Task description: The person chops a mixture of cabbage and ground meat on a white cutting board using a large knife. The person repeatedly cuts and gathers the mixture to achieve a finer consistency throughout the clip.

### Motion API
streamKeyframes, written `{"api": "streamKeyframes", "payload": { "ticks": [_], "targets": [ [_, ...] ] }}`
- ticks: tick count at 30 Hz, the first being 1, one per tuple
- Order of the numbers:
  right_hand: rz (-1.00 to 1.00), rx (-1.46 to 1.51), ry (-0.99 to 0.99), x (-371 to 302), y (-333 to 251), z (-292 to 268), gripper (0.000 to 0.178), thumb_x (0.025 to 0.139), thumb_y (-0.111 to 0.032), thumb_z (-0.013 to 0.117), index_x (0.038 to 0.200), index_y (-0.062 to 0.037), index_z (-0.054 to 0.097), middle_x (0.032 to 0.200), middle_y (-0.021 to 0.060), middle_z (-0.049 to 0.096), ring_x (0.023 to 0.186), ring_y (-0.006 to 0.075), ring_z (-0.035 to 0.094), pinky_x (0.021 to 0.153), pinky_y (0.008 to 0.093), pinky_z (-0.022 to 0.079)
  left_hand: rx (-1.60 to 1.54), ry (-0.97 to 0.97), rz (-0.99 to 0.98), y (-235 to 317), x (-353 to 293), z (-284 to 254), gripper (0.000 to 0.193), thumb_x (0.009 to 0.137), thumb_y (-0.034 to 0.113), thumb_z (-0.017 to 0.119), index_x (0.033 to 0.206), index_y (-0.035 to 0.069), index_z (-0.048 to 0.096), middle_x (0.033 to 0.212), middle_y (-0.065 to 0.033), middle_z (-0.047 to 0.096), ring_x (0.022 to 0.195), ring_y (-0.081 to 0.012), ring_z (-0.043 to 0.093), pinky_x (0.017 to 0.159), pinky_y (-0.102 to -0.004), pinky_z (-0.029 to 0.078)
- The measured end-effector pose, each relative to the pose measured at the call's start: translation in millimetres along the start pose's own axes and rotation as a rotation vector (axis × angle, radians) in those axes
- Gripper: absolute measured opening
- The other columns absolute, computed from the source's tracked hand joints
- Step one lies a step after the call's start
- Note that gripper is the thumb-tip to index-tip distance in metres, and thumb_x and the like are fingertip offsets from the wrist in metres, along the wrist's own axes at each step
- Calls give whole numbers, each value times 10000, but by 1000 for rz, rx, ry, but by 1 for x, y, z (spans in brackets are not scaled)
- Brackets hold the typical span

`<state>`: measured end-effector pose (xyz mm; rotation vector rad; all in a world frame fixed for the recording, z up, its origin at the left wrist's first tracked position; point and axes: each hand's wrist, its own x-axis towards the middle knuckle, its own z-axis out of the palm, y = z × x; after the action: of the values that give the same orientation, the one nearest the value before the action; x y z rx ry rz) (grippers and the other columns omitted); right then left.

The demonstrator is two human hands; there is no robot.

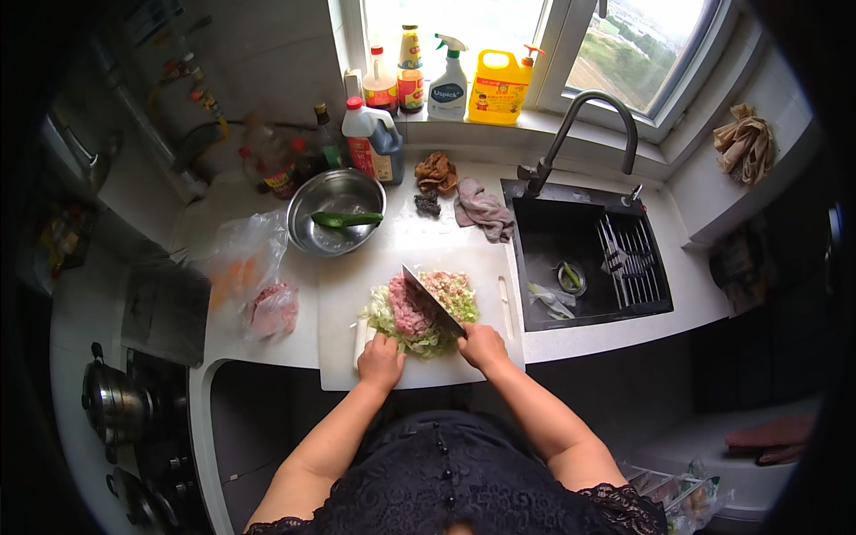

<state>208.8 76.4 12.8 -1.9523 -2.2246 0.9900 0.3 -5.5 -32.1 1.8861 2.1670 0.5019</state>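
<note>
On a white cutting board [343, 299] lies a spread pile of shredded pale-green cabbage [379, 308], with pink minced meat [410, 312] on top of it. A finely chopped pink and green mix [453, 292] forms the right part of the pile. My right hand [484, 348] is closed round the handle of a broad kitchen knife [432, 301]; its blade slants up and left across the heap, between the minced meat and the chopped mix. My left hand [381, 361] rests on the board at the heap's near left edge, fingers slightly bent and apart, gripping nothing visible.
Behind the board, a steel bowl [308, 227] holds a green vegetable [348, 218]. Plastic bags [254, 245] with food lie left. A cloth [484, 209] sits beside the black sink [584, 314] on the right. Bottles [373, 143] line the back; pots [116, 406] stand lower left.
</note>
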Motion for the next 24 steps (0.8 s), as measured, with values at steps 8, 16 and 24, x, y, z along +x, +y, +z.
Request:
{"api": "streamKeyframes", "payload": {
  "ticks": [8, 16, 24],
  "targets": [
    [-29, 90, 76, -12, -11, 17, 299, 793, -204, 539, 1063, -174, 665, 847, 191, 660, 841, 398, 620, 772, 487, 492, 8, -18, 23, 1, -4, -2, 238, 705, 213, 748, 851, 87, 608, 985, -90, 557, 902, -306, 583, 714, -422, 522],
    [-63, 227, 78, -21, -33, 11, 283, 794, -213, 547, 1046, -160, 666, 837, 209, 651, 827, 404, 617, 766, 493, 489, 4, 12, -3, 2, -6, -4, 223, 697, 212, 754, 829, 94, 619, 969, -87, 562, 896, -298, 584, 729, -411, 506],
    [-50, 180, 138, -7, -36, 15, 293, 792, -213, 555, 1061, -162, 661, 848, 207, 654, 829, 400, 622, 757, 491, 493, -13, 12, 10, -1, -9, -2, 230, 692, 202, 756, 834, 85, 619, 987, -92, 551, 898, -312, 579, 712, -426, 517]
  ]
}}
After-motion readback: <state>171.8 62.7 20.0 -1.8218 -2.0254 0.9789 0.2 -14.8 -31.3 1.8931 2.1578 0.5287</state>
